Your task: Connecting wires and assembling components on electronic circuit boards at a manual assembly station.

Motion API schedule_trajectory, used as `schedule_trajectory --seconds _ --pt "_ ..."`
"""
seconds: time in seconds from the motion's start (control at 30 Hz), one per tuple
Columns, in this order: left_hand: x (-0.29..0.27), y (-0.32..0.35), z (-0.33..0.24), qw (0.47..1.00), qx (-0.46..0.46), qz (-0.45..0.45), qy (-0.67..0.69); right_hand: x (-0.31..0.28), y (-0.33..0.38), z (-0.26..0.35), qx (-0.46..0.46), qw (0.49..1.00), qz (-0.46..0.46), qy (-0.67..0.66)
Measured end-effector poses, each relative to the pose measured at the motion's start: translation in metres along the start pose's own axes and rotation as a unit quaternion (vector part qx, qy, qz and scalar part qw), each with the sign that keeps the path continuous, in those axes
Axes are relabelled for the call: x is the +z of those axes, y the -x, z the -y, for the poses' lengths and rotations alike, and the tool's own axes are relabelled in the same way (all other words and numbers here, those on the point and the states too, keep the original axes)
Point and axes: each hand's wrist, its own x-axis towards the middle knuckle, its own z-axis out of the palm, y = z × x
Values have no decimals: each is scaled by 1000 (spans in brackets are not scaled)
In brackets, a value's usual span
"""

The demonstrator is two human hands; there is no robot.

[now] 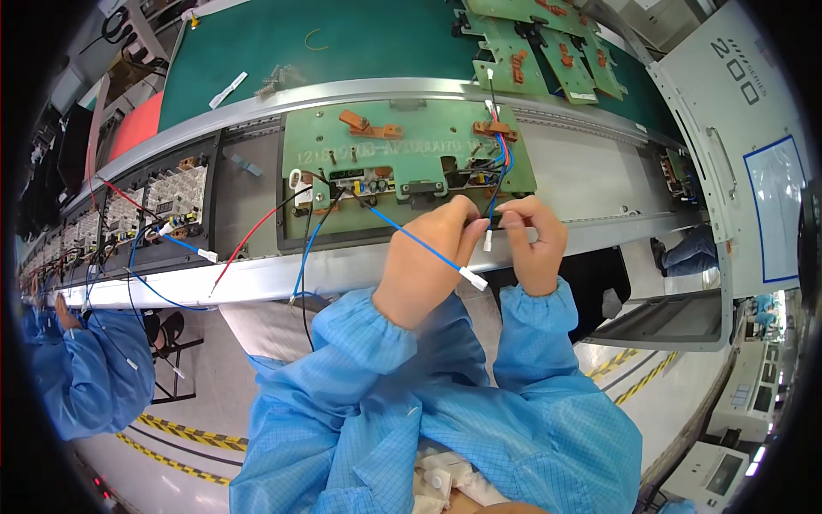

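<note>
A green fixture plate (342,137) with brown toggle clamps lies on the conveyor in front of me, and a small circuit board shows through its cut-outs. My left hand (428,253) is at its front edge, thumb and fingers pinched; what they hold is hidden. Close by, my right hand (535,244) is also pinched, its fingertips on something too small to make out. Between the hands hangs a dark wire with a white connector (488,241). A blue wire (415,240) ending in a white plug (473,278) crosses my left hand. A wire bundle (503,158) rises beside the right clamp.
Further circuit boards (175,193) line the conveyor at the left, where a co-worker's blue sleeve (111,364) shows. Red, blue and black wires hang over the metal rail (248,278). More green fixtures (548,60) rest on the green mat (394,43). A white cabinet (736,146) stands right.
</note>
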Motion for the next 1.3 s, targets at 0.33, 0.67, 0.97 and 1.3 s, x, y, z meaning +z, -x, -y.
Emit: schedule_trajectory --seconds 0.33,0.67,0.97,1.3 --pt "-5 2 -1 997 -40 41 57 -8 0 13 239 946 101 -192" --pt "-5 3 4 1000 -16 9 -11 -5 -32 10 314 905 118 -262" --pt "-12 21 10 994 70 -8 -87 1 -41 -2 173 975 88 -104" --pt "-18 13 5 987 38 40 -153 10 -40 -2 151 985 42 -71"
